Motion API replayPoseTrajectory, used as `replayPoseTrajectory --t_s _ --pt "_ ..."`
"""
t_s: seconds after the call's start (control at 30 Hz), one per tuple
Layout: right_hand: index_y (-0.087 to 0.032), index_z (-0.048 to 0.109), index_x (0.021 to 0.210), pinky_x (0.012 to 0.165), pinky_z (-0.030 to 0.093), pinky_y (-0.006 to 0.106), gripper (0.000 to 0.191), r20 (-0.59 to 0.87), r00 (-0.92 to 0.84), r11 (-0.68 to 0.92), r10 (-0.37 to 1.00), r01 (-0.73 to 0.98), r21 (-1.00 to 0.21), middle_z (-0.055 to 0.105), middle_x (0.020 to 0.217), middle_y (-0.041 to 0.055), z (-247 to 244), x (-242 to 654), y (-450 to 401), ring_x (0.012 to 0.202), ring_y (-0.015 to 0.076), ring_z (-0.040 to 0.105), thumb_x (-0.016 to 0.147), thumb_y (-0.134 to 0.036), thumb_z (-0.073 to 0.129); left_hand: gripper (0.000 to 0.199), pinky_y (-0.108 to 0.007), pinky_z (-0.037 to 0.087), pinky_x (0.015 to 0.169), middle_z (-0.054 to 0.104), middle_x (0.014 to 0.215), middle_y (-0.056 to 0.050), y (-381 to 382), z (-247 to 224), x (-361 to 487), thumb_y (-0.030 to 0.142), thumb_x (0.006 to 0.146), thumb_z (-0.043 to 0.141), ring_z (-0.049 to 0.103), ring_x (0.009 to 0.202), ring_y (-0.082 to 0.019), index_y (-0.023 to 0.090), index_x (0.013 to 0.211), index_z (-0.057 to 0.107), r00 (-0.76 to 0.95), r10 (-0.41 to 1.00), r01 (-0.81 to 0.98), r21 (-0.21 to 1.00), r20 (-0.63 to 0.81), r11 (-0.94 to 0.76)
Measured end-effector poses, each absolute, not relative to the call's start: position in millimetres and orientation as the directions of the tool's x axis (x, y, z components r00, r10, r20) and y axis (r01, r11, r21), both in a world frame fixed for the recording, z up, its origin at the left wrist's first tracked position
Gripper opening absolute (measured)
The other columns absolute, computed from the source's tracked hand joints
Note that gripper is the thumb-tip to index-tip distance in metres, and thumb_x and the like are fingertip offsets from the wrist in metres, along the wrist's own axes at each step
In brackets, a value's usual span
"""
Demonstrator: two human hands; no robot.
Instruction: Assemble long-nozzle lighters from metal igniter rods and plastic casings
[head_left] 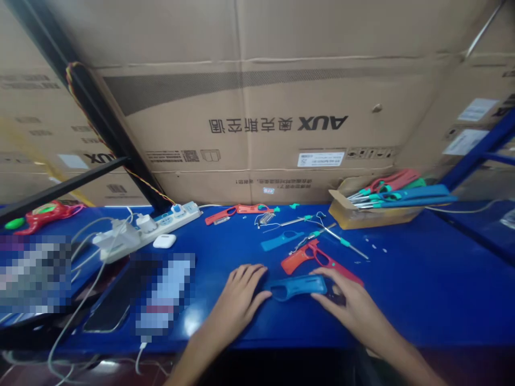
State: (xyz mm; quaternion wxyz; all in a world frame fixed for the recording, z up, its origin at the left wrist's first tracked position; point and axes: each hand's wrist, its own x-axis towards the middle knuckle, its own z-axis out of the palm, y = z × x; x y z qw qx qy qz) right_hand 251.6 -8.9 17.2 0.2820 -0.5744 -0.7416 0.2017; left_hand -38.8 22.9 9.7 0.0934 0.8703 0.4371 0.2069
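A blue plastic shell [300, 286] lies level between my hands near the table's front edge. My right hand [341, 300] grips its right end between thumb and fingers. At its left end is my left hand [243, 295], thumb and fingers curved around the narrow tip. Just behind the shell lie an orange-red shell [298, 259] and a red one [336, 267]. Farther back are a flat blue shell [281, 240] and metal rods with green parts [346, 242].
A cardboard box [376, 215] of assembled pieces stands at the back right. On the left are a power strip [120, 241] with cables, a white earphone case [164, 240] and two phones, one dark [120, 295]. Large cartons [261, 91] rise behind the blue table [422, 300].
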Motion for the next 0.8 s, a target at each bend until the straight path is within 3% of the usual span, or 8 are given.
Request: replayPoseTrajectory --t_s 0.1,0.23,0.3,0.47,0.57,0.8 --pt "-0.026 0.061 0.125 0.081 0.062 0.041 0.036 0.32 -0.154 0.283 0.935 0.868 -0.408 0.071 0.125 0.0079 3.4 259.1 -13.9 0.109 0.0295 0.071 0.096 -0.045 0.055 0.03 -0.045 0.045 0.102 0.06 0.134 -0.008 33.0 23.2 -32.7 0.038 0.103 0.053 0.055 0.123 -0.027 0.023 0.127 0.061 0.621 0.757 0.716 0.247 0.201 -0.653" --pt "-0.022 0.06 0.134 0.07 0.063 0.039 0.044 0.414 -0.136 0.254 0.9 0.936 -0.244 0.068 0.131 0.0121 3.5 259.3 -23.3 0.105 0.0306 0.073 0.099 -0.046 0.048 0.024 -0.037 0.049 0.09 0.067 0.119 -0.007 57.1 46.7 -31.2 0.037 0.099 0.061 0.064 0.107 -0.026 0.023 0.118 0.067 0.688 0.721 0.689 0.236 0.085 -0.685" --pt "-0.022 0.061 0.133 0.068 0.063 0.037 0.042 0.464 -0.132 0.261 0.876 0.939 -0.225 0.068 0.13 0.0121 9.1 255.8 -28.7 0.105 0.0297 0.073 0.1 -0.044 0.048 0.021 -0.033 0.05 0.083 0.071 0.109 -0.006 77.5 56.7 -27.7 0.037 0.099 0.061 0.068 0.097 -0.024 0.022 0.111 0.07 0.665 0.742 0.711 0.233 0.086 -0.664" --pt "-0.023 0.068 0.123 0.064 0.058 0.029 0.034 0.525 -0.182 0.341 0.831 0.914 -0.222 0.073 0.119 0.0087 14.1 238.1 -33.3 0.095 0.0244 0.075 0.103 -0.038 0.045 0.019 -0.036 0.05 0.094 0.068 0.118 -0.014 137.1 61.2 6.4 0.023 0.101 0.054 0.064 0.112 -0.026 0.015 0.112 0.068 0.574 0.796 0.782 0.159 0.194 -0.602" --pt "-0.023 0.072 0.111 0.055 0.05 0.024 0.034 0.524 -0.231 0.375 0.82 0.908 -0.186 0.076 0.11 0.0062 5.8 227.4 -29.6 0.079 0.0191 0.075 0.105 -0.035 0.042 0.028 -0.046 0.052 0.097 0.063 0.125 -0.01 159.1 50.0 38.0 0.031 0.099 0.061 0.063 0.113 -0.025 0.014 0.122 0.062 0.564 0.795 0.797 0.105 0.225 -0.595" --pt "-0.021 0.074 0.105 0.051 0.046 0.023 0.036 0.585 -0.237 0.395 0.775 0.905 -0.156 0.077 0.099 0.006 -3.3 222.9 -25.6 0.072 0.0166 0.075 0.106 -0.027 0.039 0.034 -0.045 0.056 0.092 0.061 0.128 -0.011 179.3 36.9 65.4 0.034 0.099 0.062 0.064 0.109 -0.024 0.016 0.127 0.06 0.507 0.817 0.833 0.087 0.274 -0.546"
